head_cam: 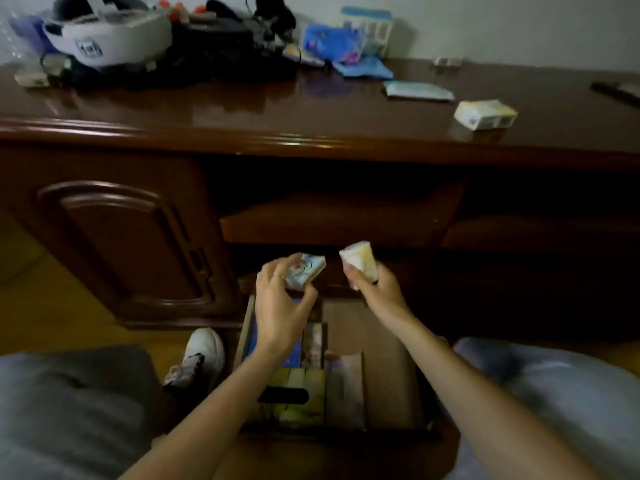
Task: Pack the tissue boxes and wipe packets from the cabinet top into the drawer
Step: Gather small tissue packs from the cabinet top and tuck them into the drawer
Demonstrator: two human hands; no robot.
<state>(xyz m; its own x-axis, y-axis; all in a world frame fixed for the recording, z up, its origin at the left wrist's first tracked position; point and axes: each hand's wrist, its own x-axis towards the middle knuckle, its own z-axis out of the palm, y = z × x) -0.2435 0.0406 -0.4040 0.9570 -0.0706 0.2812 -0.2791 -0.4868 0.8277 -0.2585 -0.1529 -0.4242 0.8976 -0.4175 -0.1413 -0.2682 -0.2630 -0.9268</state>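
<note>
Above an open drawer (391, 358), low in a dark wooden cabinet (138, 244), two bare hands each hold a small packet. Left hand (280, 306) curls its fingers and thumb round a pale packet with a printed pattern (308, 271), gripping it from above. Right hand (377, 289) grips a cream and yellow packet (358, 259) from below, its upper end sticking out past the fingers. Both packets hang in the air over the back of the drawer, near each other but apart.

Inside the drawer, the left half is filled. A blue box (256, 344) lies partly hidden under the left forearm. At the front sits a yellow-green tissue box (304, 386) with a dark oval slot on top. Beside it on the right stands a pale pinkish packet (344, 386), and another pale packet (313, 341) lies behind. The right half of the drawer shows bare wood.

On the glossy cabinet top (242, 109), toward the right, lie a flat teal wipe packet (417, 90) and, nearer the edge, a white and yellow tissue pack (485, 114), apart from each other. Farther back are a blue bag (332, 43) and a white headset (107, 36) on dark clutter.

A white shoe (204, 351) rests on the floor left of the drawer.
</note>
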